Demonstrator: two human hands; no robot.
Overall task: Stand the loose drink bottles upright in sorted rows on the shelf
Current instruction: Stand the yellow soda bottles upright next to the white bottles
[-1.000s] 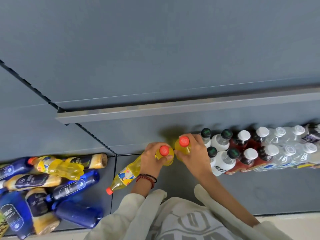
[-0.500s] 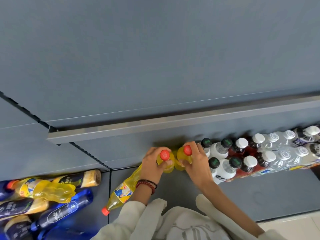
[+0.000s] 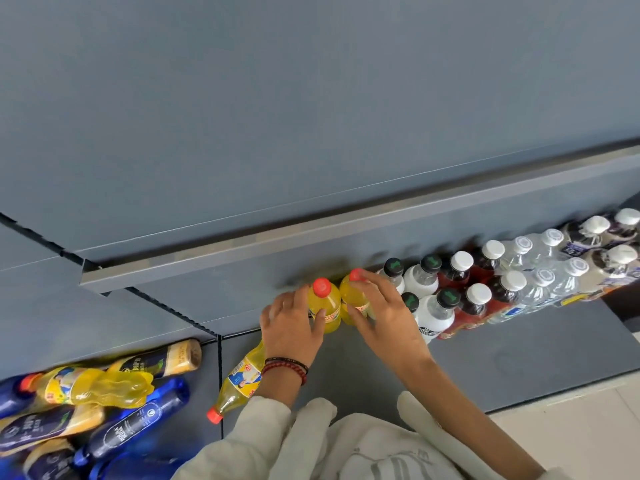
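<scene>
Four yellow bottles (image 3: 325, 306) (two upright), four black-capped bottles (image 3: 424, 278)

Blurred, cut off at left edge: blue bottles (image 3: 131, 427). Partly hidden behind left wrist (image 3: 278, 384): lying yellow bottle (image 3: 239, 384).
</scene>
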